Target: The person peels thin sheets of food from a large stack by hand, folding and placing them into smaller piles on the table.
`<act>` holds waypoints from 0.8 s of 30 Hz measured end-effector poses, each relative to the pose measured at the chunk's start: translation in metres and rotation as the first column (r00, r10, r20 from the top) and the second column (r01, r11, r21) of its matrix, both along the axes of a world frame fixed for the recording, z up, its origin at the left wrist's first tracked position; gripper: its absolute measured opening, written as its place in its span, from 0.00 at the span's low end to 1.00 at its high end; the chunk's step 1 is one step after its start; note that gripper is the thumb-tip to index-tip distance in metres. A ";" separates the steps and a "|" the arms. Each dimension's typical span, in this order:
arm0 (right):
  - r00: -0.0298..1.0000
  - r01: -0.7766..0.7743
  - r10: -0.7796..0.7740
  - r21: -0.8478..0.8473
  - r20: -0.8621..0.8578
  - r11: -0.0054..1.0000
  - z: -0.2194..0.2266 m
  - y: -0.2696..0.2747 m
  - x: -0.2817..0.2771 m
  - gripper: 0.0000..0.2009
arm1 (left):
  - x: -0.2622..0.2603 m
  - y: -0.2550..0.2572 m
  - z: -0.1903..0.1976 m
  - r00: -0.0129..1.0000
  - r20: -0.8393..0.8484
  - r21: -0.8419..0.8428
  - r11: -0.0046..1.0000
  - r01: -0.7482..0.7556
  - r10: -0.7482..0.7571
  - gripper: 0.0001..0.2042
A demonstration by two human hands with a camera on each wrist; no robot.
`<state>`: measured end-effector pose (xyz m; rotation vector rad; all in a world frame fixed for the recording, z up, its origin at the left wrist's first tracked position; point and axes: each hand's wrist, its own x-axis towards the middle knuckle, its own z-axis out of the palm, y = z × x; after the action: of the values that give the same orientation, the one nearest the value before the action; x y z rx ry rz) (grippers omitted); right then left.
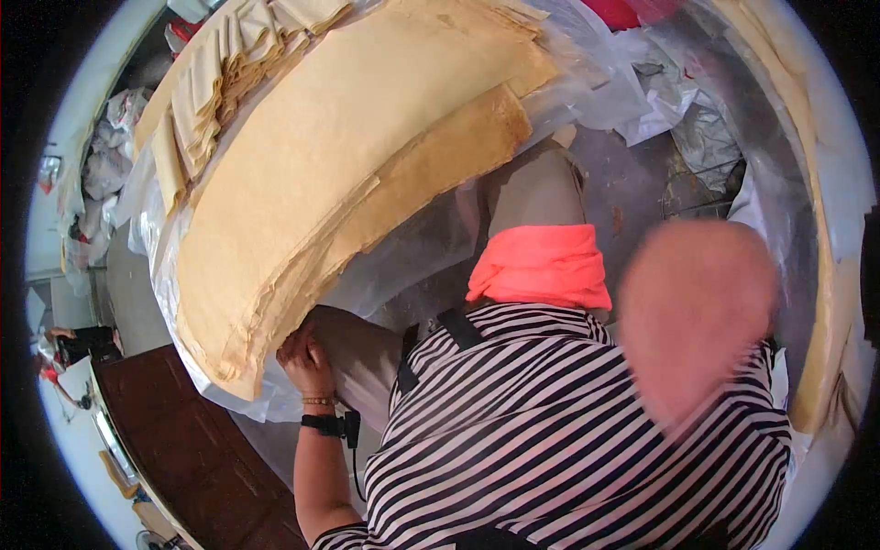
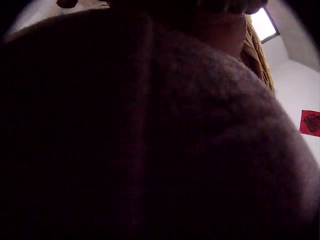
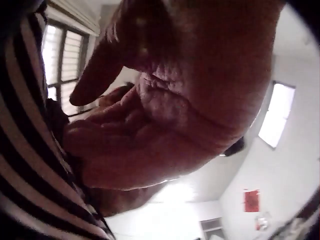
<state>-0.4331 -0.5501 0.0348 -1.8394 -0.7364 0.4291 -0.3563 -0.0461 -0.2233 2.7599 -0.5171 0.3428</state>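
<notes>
My left hand (image 1: 307, 362) rests on the grey-brown trouser leg (image 1: 362, 353), close to the lower end of a stack of large tan sheets (image 1: 348, 119). Dark cloth (image 2: 200, 115) fills most of the left wrist view, with the fingers just showing at its top edge. A blurred bare part of my right arm (image 1: 701, 312) is raised close to the head camera. My right hand (image 3: 170, 110) appears in the right wrist view, palm visible and thumb apart from loosely bent fingers. Its fingertips are beside the striped shirt (image 3: 30, 135); I cannot tell if they touch it.
Folded tan strips (image 1: 206, 96) lie along the stack's far side, with clear plastic sheeting (image 1: 587, 64) around it. Bright coral cloth (image 1: 541, 266) lies across the lap. A dark red-brown panel (image 1: 192, 449) is at lower left. White crumpled bags (image 1: 706, 137) lie on the right.
</notes>
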 end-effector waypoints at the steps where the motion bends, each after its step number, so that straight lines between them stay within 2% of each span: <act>1: 0.994 0.105 -0.101 -0.128 0.040 0.986 -0.014 -0.007 -0.004 0.21 | -0.001 -0.002 0.002 1.000 -0.007 0.002 1.000 -0.004 0.004 0.14; 2: 0.971 0.232 -0.205 -0.285 0.123 0.930 -0.034 -0.010 -0.009 0.21 | -0.001 -0.003 0.004 1.000 -0.010 0.004 1.000 -0.011 0.011 0.14; 3: 0.927 0.362 -0.266 -0.434 0.266 0.825 -0.062 -0.010 -0.015 0.25 | -0.001 -0.001 0.002 0.999 -0.050 0.002 1.000 0.011 -0.011 0.14; 4: 0.872 0.479 -0.295 -0.558 0.390 0.677 -0.090 -0.009 -0.021 0.28 | -0.002 0.003 -0.004 0.997 -0.080 -0.001 1.000 0.020 -0.021 0.14; 5: 0.837 0.545 -0.319 -0.614 0.445 0.571 -0.109 -0.009 -0.028 0.29 | -0.001 0.011 -0.011 0.996 -0.092 -0.004 1.000 0.015 -0.015 0.15; 6: 0.791 0.611 -0.328 -0.638 0.517 0.468 -0.123 -0.009 -0.035 0.31 | -0.005 0.013 -0.025 1.000 0.012 0.012 1.000 -0.027 0.027 0.16; 7: 0.816 0.577 -0.363 -0.659 0.449 0.483 -0.137 -0.016 -0.043 0.32 | -0.004 -0.004 -0.011 0.996 -0.060 -0.110 0.992 -0.066 0.059 0.16; 8: 0.845 0.528 -0.375 -0.700 0.381 0.480 -0.149 -0.019 -0.048 0.29 | -0.007 0.002 -0.026 0.987 -0.069 -0.004 0.990 -0.144 0.144 0.15; 9: 0.860 0.385 -0.495 -0.792 0.123 0.473 -0.144 -0.014 -0.042 0.26 | -0.007 -0.014 -0.001 0.987 -0.062 -0.136 0.978 -0.157 0.150 0.15; 10: 0.885 0.341 -0.454 -0.809 0.105 0.478 -0.156 -0.018 -0.043 0.24 | -0.008 -0.030 0.024 0.987 -0.051 -0.268 0.950 -0.160 0.152 0.16; 11: 0.923 0.285 -0.381 -0.756 0.051 0.589 -0.165 -0.025 -0.039 0.21 | -0.007 -0.005 -0.010 0.969 -0.166 -0.031 0.981 -0.190 0.183 0.18; 12: 0.914 0.226 -0.403 -0.770 -0.044 0.597 -0.154 -0.021 -0.033 0.17 | -0.005 0.001 -0.008 0.968 -0.232 -0.128 0.983 -0.131 0.099 0.20; 13: 0.941 0.207 -0.333 -0.669 -0.065 0.714 -0.137 -0.016 -0.013 0.16 | -0.006 -0.007 0.001 0.973 -0.187 -0.043 0.988 -0.148 0.137 0.19; 15: 0.966 0.149 -0.228 -0.461 -0.121 0.875 -0.109 -0.006 -0.003 0.14 | -0.007 -0.011 0.016 0.969 -0.200 -0.042 0.987 -0.154 0.143 0.18; 16: 0.984 0.140 -0.167 -0.304 -0.065 0.942 -0.099 0.003 0.003 0.13 | -0.008 -0.015 0.018 0.967 -0.219 -0.047 0.989 -0.142 0.129 0.18; 17: 0.994 0.111 -0.113 -0.140 -0.003 0.984 -0.085 0.015 0.015 0.12 | -0.009 -0.018 0.019 0.983 -0.136 -0.090 0.987 -0.133 0.120 0.16; 18: 0.996 0.061 -0.062 0.025 0.067 0.998 -0.070 0.037 0.026 0.11 | -0.010 -0.013 0.018 0.980 -0.148 -0.088 0.986 -0.144 0.130 0.16; 19: 0.996 0.002 0.018 0.233 -0.087 0.973 -0.051 0.055 0.032 0.11 | -0.008 -0.014 0.017 0.977 -0.160 -0.086 0.984 -0.159 0.144 0.16; 21: 0.906 -0.016 0.270 0.611 -0.327 0.791 -0.010 0.094 0.038 0.10 | -0.007 -0.011 0.015 0.980 -0.141 -0.074 0.985 -0.155 0.143 0.15; 24: 0.797 -0.068 0.531 0.831 -0.288 0.552 0.032 0.138 0.044 0.11 | -0.010 -0.010 0.017 0.988 -0.094 -0.033 0.991 -0.129 0.126 0.15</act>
<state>-0.3886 -0.4118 0.0663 -0.6638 -0.7111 0.6653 -0.3667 -0.0562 -0.2062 2.7622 -0.3085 0.2511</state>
